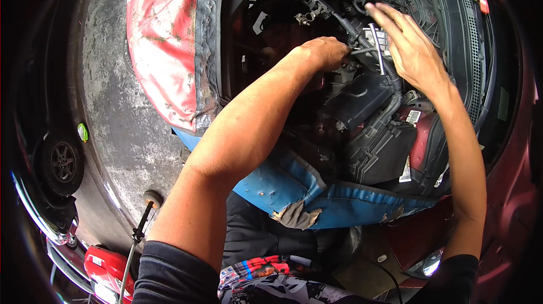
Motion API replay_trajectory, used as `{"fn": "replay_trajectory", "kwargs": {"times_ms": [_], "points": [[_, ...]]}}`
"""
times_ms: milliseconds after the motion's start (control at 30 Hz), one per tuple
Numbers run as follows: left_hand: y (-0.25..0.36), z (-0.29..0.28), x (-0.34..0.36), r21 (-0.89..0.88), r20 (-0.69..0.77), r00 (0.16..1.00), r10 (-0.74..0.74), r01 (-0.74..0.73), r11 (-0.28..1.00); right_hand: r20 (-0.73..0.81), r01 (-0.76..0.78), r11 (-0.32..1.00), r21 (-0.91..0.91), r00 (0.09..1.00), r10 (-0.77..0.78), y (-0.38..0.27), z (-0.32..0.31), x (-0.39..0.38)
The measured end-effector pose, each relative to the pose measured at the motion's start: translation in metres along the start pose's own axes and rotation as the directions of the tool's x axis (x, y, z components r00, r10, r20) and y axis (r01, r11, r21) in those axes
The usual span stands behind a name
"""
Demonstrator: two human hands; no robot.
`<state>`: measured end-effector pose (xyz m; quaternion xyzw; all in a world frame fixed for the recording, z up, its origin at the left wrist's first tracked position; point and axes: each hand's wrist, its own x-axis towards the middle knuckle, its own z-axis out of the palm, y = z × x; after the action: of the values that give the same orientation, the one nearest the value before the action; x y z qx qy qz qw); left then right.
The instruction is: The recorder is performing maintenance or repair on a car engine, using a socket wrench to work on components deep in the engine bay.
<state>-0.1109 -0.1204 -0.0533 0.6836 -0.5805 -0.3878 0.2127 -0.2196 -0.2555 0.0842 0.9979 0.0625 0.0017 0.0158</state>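
I lean over a car's engine bay. My left hand (322, 52) reaches into its middle with fingers curled and the tips hidden among hoses; what they grip, if anything, I cannot make out. My right hand (410, 49) is open, fingers stretched out and slanting up over a chrome bar tool (376, 46), which stands out beside a thick corrugated hose (394, 75). Whether that hand touches the bar I cannot tell. Below both hands sits a black plastic housing (353, 100).
A red padded cover (161, 44) drapes over the car's front, a torn blue one (266, 191) along the near side. A car wheel (62, 162), a red vehicle (107, 270) and a metal rod (133, 253) with a round end are at the left, on worn concrete (107, 106).
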Motion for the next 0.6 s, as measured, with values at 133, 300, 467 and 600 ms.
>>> {"fn": "replay_trajectory", "kwargs": {"times_ms": [133,300,467,600], "points": [[0.001,0.003,0.001,-0.02,-0.012,0.999,-0.034,0.034,0.999,0.253,0.423,0.884,-0.201,0.894,-0.37,0.007,-0.019,-0.003],[-0.002,0.005,0.01,0.027,0.03,0.999,-0.023,0.022,0.999,0.189,0.661,0.732,-0.164,0.749,-0.634,0.027,-0.001,0.001],[-0.004,0.014,0.014,0.044,0.019,1.0,-0.015,0.014,0.999,0.053,0.161,0.986,-0.039,0.986,-0.159,-0.002,0.022,-0.013],[-0.014,0.022,0.007,0.058,-0.074,0.994,0.074,-0.07,0.996,0.242,-0.648,0.701,0.297,0.761,0.601,-0.031,0.033,0.002]]}}
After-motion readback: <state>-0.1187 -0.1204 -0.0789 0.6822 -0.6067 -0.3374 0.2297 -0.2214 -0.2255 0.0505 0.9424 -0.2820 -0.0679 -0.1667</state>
